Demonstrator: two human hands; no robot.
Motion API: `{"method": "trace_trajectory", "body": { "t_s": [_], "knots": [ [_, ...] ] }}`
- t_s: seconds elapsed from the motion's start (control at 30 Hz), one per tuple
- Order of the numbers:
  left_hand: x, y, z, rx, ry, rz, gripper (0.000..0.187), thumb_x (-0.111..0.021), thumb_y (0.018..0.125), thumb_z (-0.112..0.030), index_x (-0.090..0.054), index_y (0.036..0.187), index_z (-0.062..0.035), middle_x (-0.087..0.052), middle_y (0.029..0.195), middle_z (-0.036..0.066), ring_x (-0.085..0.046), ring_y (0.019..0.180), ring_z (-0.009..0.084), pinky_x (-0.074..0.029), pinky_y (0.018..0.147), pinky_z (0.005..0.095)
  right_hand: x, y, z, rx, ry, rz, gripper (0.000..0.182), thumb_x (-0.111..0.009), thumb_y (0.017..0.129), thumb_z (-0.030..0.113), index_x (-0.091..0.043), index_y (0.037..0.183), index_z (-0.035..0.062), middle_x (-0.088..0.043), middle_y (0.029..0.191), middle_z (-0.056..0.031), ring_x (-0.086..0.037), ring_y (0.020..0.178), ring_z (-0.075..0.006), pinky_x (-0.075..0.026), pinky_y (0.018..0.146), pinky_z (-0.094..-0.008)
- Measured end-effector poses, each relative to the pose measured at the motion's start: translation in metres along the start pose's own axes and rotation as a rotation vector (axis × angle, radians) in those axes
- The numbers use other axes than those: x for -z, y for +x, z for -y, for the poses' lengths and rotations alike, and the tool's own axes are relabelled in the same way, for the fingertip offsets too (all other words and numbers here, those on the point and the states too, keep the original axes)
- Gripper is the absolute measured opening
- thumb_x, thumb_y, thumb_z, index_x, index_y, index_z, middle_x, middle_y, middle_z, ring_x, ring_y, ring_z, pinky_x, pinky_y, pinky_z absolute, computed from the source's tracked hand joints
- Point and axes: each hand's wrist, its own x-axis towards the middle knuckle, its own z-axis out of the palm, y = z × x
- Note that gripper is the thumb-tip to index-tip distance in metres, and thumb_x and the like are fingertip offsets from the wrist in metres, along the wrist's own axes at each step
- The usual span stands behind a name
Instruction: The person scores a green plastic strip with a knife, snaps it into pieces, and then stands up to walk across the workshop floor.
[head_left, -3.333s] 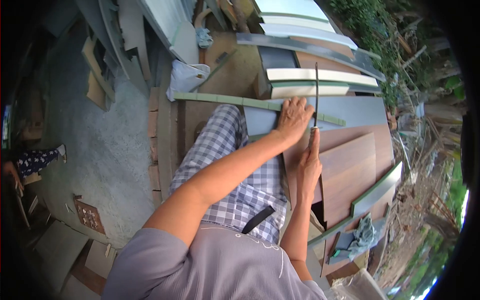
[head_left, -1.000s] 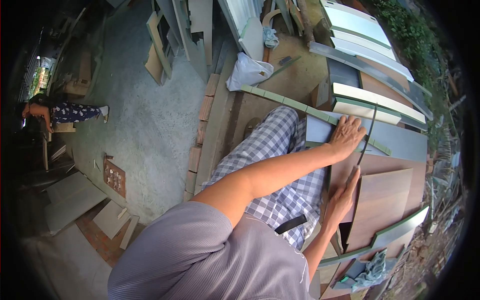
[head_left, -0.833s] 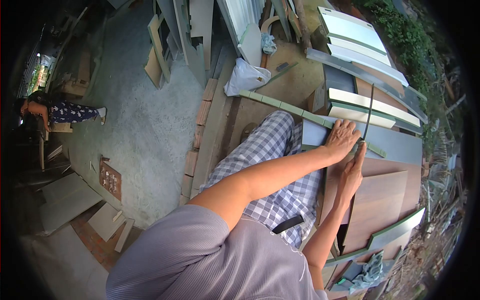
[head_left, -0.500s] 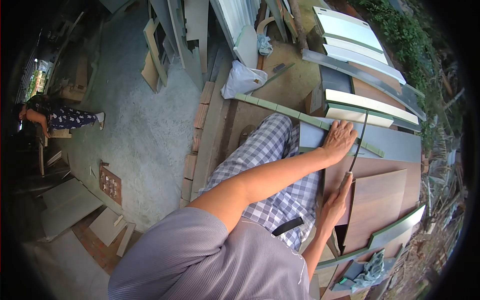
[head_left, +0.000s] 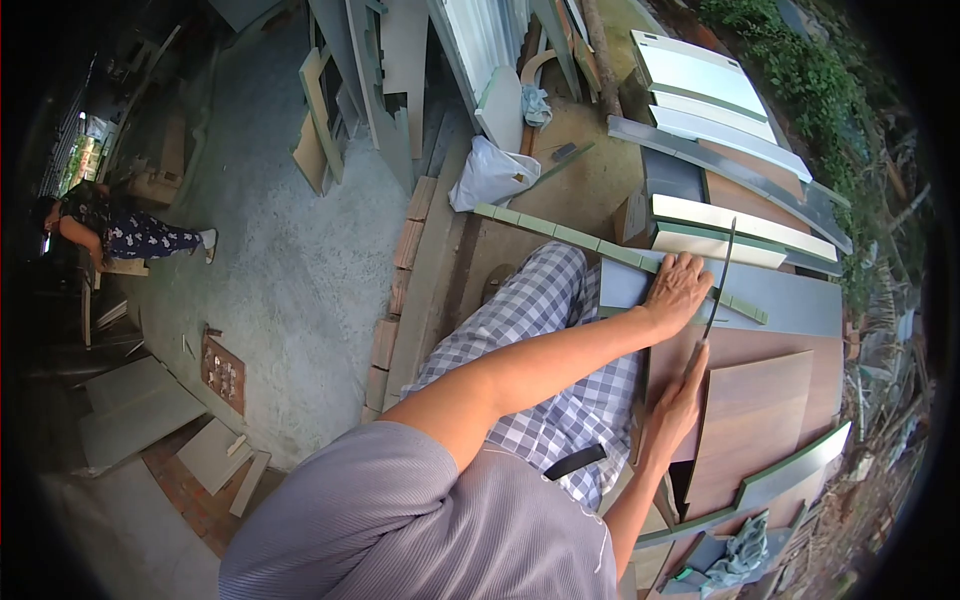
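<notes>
A long, narrow green-edged strip, marked off in short sections, lies across a grey board. My left hand rests on the strip and presses it down, its fingers curled over it. My right hand is closed round the handle of a handsaw, whose thin dark blade is seen almost edge-on. The blade crosses the strip just to the right of my left hand. My fingers hide most of the handle, and the cut itself is too small to make out.
Brown panels and pale boards lie around the work. A white bag sits beyond my knee. More boards lean at the top, by a brick edging. Another person bends over at the far left.
My right hand and the saw have moved slightly, and the blade shows a little wider. My left hand stays on the strip. The whole view has shifted a little.
</notes>
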Motion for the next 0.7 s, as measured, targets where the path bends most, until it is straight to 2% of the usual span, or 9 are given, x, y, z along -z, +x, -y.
{"method": "trace_trajectory", "body": {
  "t_s": [0.1,0.13,0.2,0.3,0.43,0.5,0.53,0.6,0.7],
  "knots": [
    [-0.001,-0.001,0.001,-0.011,0.014,0.006,0.016,-0.058,0.08,-0.005,-0.059,0.095,-0.0066,-0.052,0.097,0.01,-0.048,0.097,0.0253,-0.035,0.084,0.0384,0.004,-0.03,-0.012,-0.167,-0.025,0.077,0.062,-0.039,0.091,0.001,-0.027,0.149,0.0196,-0.051,0.133,-0.0196,-0.061,0.101,-0.0417,-0.047,0.079,-0.0466],
    [0.0,-0.002,0.001,-0.013,0.01,0.009,0.016,-0.058,0.08,-0.005,-0.059,0.095,-0.0065,-0.052,0.097,0.01,-0.047,0.097,0.0253,-0.035,0.084,0.0384,0.005,-0.028,-0.011,-0.171,-0.027,0.075,0.062,-0.039,0.091,0.001,-0.027,0.149,0.0196,-0.051,0.133,-0.0196,-0.061,0.101,-0.0417,-0.047,0.079,-0.0466],
    [0.001,-0.001,-0.001,-0.017,0.008,0.005,0.016,-0.058,0.08,-0.005,-0.059,0.095,-0.0065,-0.052,0.097,0.01,-0.047,0.097,0.0254,-0.035,0.085,0.0385,0.002,-0.01,-0.005,-0.011,-0.018,-0.005,0.06,-0.039,0.093,0.002,-0.028,0.149,0.0197,-0.05,0.134,-0.0193,-0.06,0.101,-0.0431,-0.047,0.077,-0.0477],
    [0.0,-0.001,0.0,-0.011,0.001,0.008,0.016,-0.057,0.079,-0.005,-0.059,0.095,-0.0065,-0.052,0.098,0.01,-0.047,0.097,0.0255,-0.035,0.085,0.0384,0.003,0.037,0.024,-0.154,0.023,0.085,0.058,-0.04,0.093,0.002,-0.03,0.148,0.0173,-0.054,0.13,-0.0207,-0.063,0.098,-0.0385,-0.048,0.079,-0.0442],
    [0.001,0.0,0.0,-0.011,-0.006,0.028,0.017,-0.056,0.079,-0.004,-0.059,0.096,-0.0067,-0.052,0.098,0.01,-0.047,0.097,0.0258,-0.036,0.085,0.0384,-0.002,0.061,0.022,-0.097,0.013,0.051,0.057,-0.039,0.094,0.003,-0.03,0.148,0.0169,-0.055,0.128,-0.0208,-0.063,0.094,-0.0387,-0.047,0.078,-0.044],
    [0.0,-0.001,0.002,-0.011,0.0,0.024,0.016,-0.056,0.08,-0.004,-0.058,0.096,-0.006,-0.052,0.098,0.011,-0.048,0.096,0.026,-0.036,0.085,0.0385,0.006,0.048,0.027,-0.292,0.001,0.203,0.059,-0.04,0.093,0.002,-0.029,0.148,0.0175,-0.055,0.129,-0.0199,-0.062,0.099,-0.0392,-0.048,0.079,-0.0444],
    [-0.001,-0.002,0.003,-0.009,-0.002,0.029,0.016,-0.056,0.08,-0.004,-0.058,0.096,-0.006,-0.052,0.098,0.011,-0.048,0.096,0.026,-0.036,0.085,0.0385,0.004,0.036,0.02,-0.297,0.0,0.206,0.059,-0.04,0.093,0.002,-0.029,0.148,0.0175,-0.055,0.129,-0.0199,-0.062,0.099,-0.0392,-0.048,0.079,-0.0444],
    [-0.002,-0.002,0.003,-0.021,0.009,-0.002,0.014,-0.056,0.08,-0.005,-0.057,0.095,-0.0052,-0.052,0.098,0.011,-0.048,0.096,0.0259,-0.036,0.085,0.0387,-0.001,0.007,0.001,0.033,0.017,-0.044,0.059,-0.04,0.093,0.003,-0.028,0.148,0.0215,-0.057,0.123,-0.0223,-0.062,0.095,-0.0436,-0.047,0.075,-0.0492],
    [-0.004,-0.001,0.004,-0.022,0.0,-0.001,0.014,-0.057,0.081,-0.006,-0.057,0.094,-0.0046,-0.052,0.098,0.011,-0.048,0.096,0.0258,-0.036,0.085,0.0388,0.001,-0.022,-0.015,-0.122,-0.03,0.056,0.061,-0.039,0.092,0.001,-0.027,0.149,0.0209,-0.055,0.126,-0.0227,-0.06,0.103,-0.042,-0.047,0.078,-0.0484]
  ]
}}
